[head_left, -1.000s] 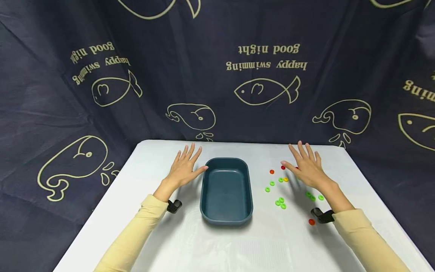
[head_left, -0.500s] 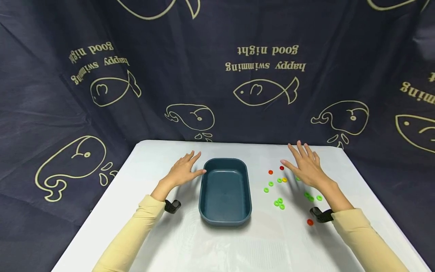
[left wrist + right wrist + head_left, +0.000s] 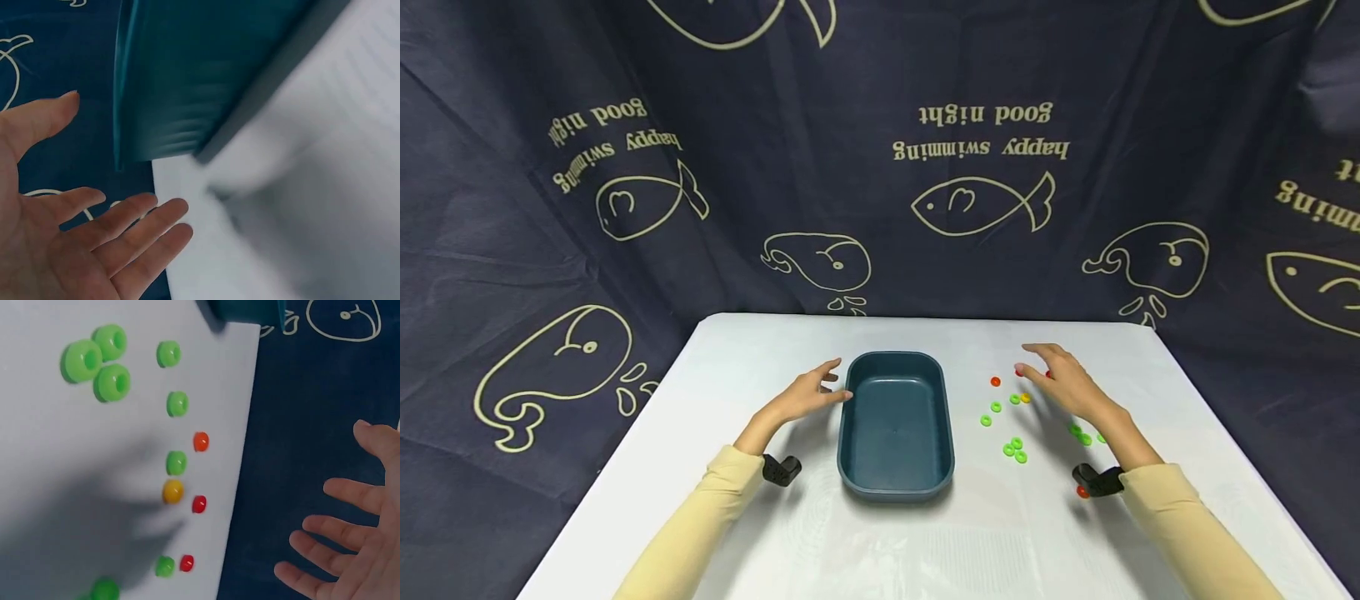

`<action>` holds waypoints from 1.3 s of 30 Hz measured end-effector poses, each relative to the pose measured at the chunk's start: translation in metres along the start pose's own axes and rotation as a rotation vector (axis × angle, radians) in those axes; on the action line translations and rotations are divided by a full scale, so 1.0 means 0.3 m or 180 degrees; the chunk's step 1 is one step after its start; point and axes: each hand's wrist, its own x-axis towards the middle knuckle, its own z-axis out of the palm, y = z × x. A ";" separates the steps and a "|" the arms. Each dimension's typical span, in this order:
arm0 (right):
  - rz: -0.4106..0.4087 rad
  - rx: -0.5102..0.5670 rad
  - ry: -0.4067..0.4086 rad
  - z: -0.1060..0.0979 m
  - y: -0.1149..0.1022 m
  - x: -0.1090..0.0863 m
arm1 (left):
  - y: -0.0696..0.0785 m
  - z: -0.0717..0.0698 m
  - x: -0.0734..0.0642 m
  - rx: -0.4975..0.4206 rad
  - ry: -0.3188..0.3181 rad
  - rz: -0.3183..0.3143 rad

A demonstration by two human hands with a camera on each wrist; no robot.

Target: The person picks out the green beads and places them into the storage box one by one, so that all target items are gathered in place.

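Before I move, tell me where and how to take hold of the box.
The box would likely be best held midway along its two long walls, left hand from the left, right hand from the right: it stands upright, open-topped, a long wall facing each hand, with the beads clear of it.

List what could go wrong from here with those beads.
The left hand, beside the dark teal rectangular tray, might bump it. The right hand hovers near small round red beads that could roll if brushed. Three glossy green ring-shaped beads lie bunched, so picking one may nudge the others.
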 end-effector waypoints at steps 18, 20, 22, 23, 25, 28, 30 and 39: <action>-0.0268 0.0469 -0.0271 0.140 0.077 0.025 | -0.054 0.067 -0.003 -0.1125 -0.0178 -0.0466; -0.0302 0.0510 -0.0371 0.153 0.082 0.024 | -0.060 0.070 -0.002 -0.1178 -0.0219 -0.0489; -0.0322 0.0560 -0.0455 0.164 0.082 0.022 | -0.065 0.074 -0.001 -0.1250 -0.0264 -0.0533; -0.0328 0.0573 -0.0486 0.170 0.083 0.022 | -0.069 0.075 -0.001 -0.1280 -0.0290 -0.0551; -0.0360 0.0594 -0.0513 0.180 0.082 0.022 | -0.076 0.076 -0.001 -0.1298 -0.0345 -0.0557; -0.0386 0.0574 -0.0539 0.194 0.081 0.021 | -0.079 0.075 -0.003 -0.1274 -0.0407 -0.0553; -0.0390 0.0542 -0.0525 0.203 0.082 0.020 | -0.075 0.075 -0.004 -0.1232 -0.0439 -0.0551; -0.0218 0.0278 -0.0459 0.227 0.077 0.029 | -0.066 0.074 -0.006 -0.1116 -0.0453 -0.0525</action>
